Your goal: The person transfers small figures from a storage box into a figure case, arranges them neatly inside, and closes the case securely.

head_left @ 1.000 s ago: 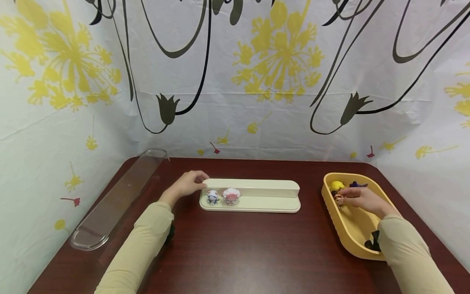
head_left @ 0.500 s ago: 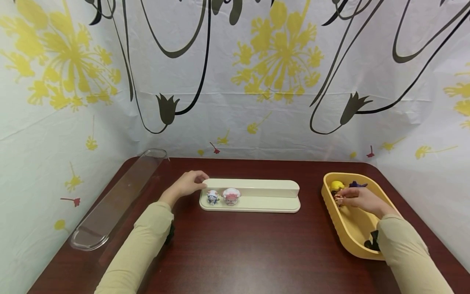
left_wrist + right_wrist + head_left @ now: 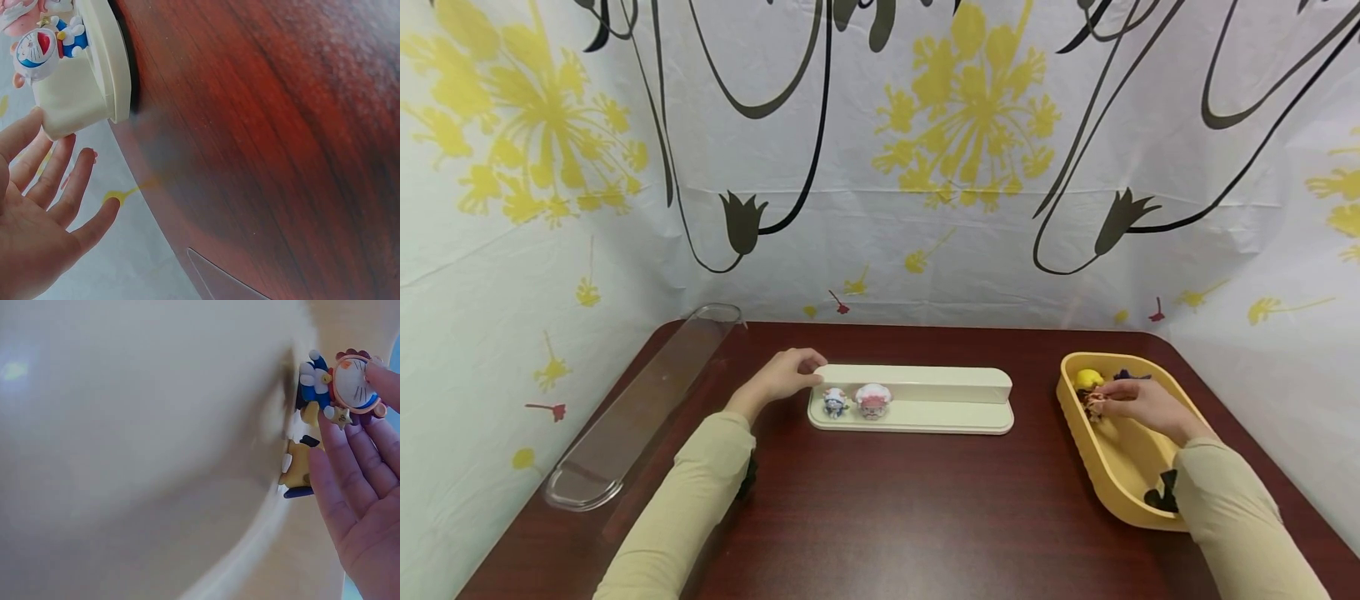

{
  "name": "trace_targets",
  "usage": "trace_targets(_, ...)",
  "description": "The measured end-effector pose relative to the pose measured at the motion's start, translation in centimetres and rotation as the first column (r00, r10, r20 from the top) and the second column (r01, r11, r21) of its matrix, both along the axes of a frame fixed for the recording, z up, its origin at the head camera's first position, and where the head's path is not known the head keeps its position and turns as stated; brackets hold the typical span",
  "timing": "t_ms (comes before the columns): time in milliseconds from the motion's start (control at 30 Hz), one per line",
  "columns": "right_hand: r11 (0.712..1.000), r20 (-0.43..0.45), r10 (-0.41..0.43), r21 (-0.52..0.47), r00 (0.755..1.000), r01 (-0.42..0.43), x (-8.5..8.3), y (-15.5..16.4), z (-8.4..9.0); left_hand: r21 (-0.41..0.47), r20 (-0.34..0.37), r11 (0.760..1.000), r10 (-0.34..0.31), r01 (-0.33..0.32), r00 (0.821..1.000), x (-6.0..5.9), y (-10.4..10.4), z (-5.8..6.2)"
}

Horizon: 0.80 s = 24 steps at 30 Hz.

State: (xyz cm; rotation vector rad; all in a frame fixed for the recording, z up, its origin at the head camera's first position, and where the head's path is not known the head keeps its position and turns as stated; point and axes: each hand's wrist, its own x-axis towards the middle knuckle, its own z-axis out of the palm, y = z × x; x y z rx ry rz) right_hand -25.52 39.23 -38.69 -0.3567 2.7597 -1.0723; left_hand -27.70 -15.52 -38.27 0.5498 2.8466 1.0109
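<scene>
There are two little toys standing on one long cream stand (image 3: 925, 392) in the middle of the dark red counter (image 3: 887, 517): a small blue and white toy (image 3: 834, 402) and a pink and white toy (image 3: 872, 401) right beside it. One yellow tub (image 3: 1120, 475) sits on the right side of the counter, and one long clear cover (image 3: 640, 408) lies on the left side, well apart from the stand. In the tub I can count a yellow toy (image 3: 1087, 379), a purple thing (image 3: 1129, 376), a black thing (image 3: 1163, 493), and one blue toy with a brown mane (image 3: 340, 384). The left hand (image 3: 782, 375) rests against the left end of the stand; its fingers (image 3: 59, 181) are straight and spread apart, and it holds nothing. The left arm, in a tan sleeve, lies across the counter toward the stand. The right hand (image 3: 1138, 404) is down inside the tub, with its fingertips (image 3: 381, 375) pinching the maned toy at the far end of the tub, next to the yellow toy. The right arm comes in over the tub's near edge.
</scene>
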Motion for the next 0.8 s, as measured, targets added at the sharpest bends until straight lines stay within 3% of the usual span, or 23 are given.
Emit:
trace_targets(233, 0.998, -0.073, -0.017, 0.057, 0.997, 0.022, 0.3, -0.1, 0.6, 0.003, 0.015, 1.0, 0.004, -0.004, 1.0, 0.0, 0.0, 0.0)
trace_targets(367, 0.999, -0.075, -0.028, 0.043, 0.997, 0.031, 0.2, -0.1, 1.0, 0.005, 0.011, 1.0, 0.001, -0.001, 1.0, 0.0, 0.0, 0.0)
trace_targets(800, 0.995, -0.183, -0.009, 0.092, 0.983, 0.026, -0.1, -1.4, 3.4, -0.003, 0.021, 1.0, 0.013, -0.012, 1.0, 0.0, 0.1, 0.1)
